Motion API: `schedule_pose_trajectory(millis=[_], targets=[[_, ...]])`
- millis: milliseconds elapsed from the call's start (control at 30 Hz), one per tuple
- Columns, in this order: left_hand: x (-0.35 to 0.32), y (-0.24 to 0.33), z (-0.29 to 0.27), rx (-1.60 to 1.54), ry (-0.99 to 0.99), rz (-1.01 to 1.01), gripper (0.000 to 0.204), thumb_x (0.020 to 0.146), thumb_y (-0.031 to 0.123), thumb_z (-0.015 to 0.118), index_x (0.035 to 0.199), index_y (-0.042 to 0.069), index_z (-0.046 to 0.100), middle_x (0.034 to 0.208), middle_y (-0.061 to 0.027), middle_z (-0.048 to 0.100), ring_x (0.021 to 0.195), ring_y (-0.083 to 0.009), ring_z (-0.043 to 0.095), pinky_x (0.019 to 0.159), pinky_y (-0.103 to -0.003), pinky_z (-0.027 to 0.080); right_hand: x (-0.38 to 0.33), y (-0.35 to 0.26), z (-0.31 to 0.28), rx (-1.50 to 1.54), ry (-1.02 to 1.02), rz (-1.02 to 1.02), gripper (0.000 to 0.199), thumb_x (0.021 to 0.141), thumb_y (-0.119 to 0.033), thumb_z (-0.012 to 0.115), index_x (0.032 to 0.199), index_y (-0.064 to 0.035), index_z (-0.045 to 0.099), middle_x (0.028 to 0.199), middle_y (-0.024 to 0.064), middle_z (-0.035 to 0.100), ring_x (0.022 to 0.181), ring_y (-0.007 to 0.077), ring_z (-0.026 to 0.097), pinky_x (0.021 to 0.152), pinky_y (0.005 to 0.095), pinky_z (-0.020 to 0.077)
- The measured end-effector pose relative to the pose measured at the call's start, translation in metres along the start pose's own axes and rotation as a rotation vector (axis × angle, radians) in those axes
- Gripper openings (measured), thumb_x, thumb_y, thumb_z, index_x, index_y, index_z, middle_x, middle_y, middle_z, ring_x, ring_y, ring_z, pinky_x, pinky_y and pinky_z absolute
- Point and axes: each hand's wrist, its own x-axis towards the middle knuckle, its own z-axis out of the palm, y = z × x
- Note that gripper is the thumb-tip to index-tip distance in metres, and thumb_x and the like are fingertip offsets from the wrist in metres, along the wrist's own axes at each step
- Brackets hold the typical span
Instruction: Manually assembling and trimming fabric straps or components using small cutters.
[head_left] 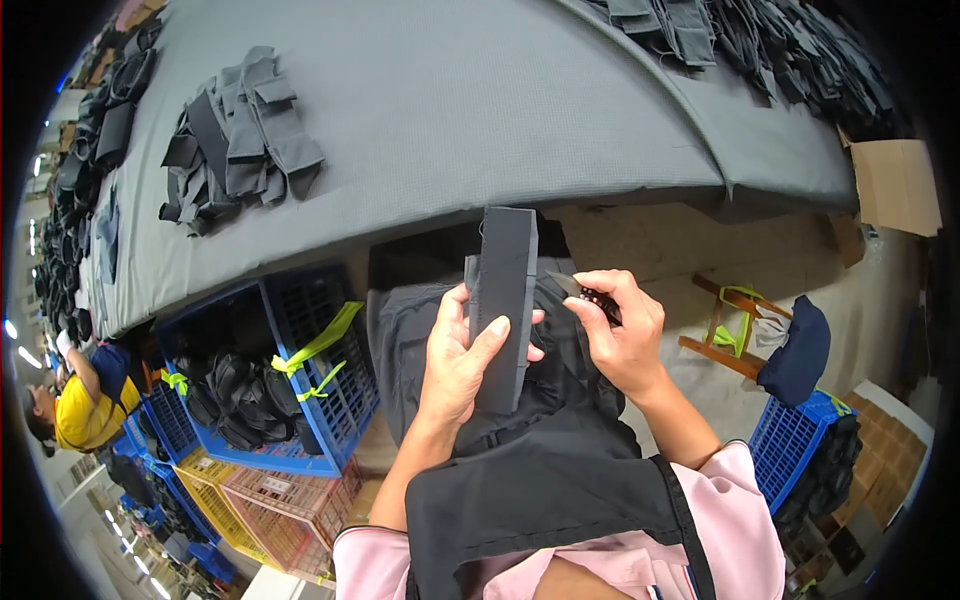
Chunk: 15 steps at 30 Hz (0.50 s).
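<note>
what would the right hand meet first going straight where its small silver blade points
Likely the long, rectangular, dark grey fabric piece the left hand holds; its depth relative to the right hand is unclear.

Pink Short Sleeves Under a Black Apron

The wearer has on a pale pink short-sleeved shirt (pixel 735 520), seen at the bottom centre and lower right of the frame. Its left sleeve (pixel 370 565) ends in a hem with thin dark trim. Near the bottom edge, narrow striped trim (pixel 655 588) in dark and light tones marks the shirt front. A black apron (pixel 540 490) covers the torso, with a dark edge band (pixel 685 525) on its right side. Both forearms are bare, as are the left hand (pixel 463 355) and right hand (pixel 625 335).
</note>
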Motion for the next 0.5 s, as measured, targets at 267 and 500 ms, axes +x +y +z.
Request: schedule_pose_trajectory(millis=[267, 500], targets=[[-0.001, -0.003, 0.002, 0.046, 0.016, 0.006, 0.042, 0.091, 0.005, 0.052, 0.126, -0.002, 0.029, 0.109, -0.0198, 0.059, 0.091, -0.0227, 0.064, 0.074, -0.034, 0.057, 0.01, -0.005, -0.005, 0.052, -0.157, 0.033, 0.019, 0.073, -0.004, 0.07, 0.089, -0.0013, 0.059, 0.078, 0.0093, 0.062, 0.061, 0.0232, 0.062, 0.053, 0.03, 0.0474], [-0.002, -0.005, 0.004, 0.119, 0.006, 0.018, 0.042, 0.091, 0.003, 0.051, 0.126, -0.002, 0.029, 0.11, -0.0184, 0.057, 0.096, -0.0207, 0.062, 0.076, -0.034, 0.057, 0.018, -0.002, 0.008, 0.04, -0.201, -0.134, 0.026, 0.069, 0.002, 0.07, 0.093, -0.0001, 0.061, 0.081, 0.0098, 0.052, 0.055, 0.0189, 0.054, 0.048, 0.0285, 0.0451]])
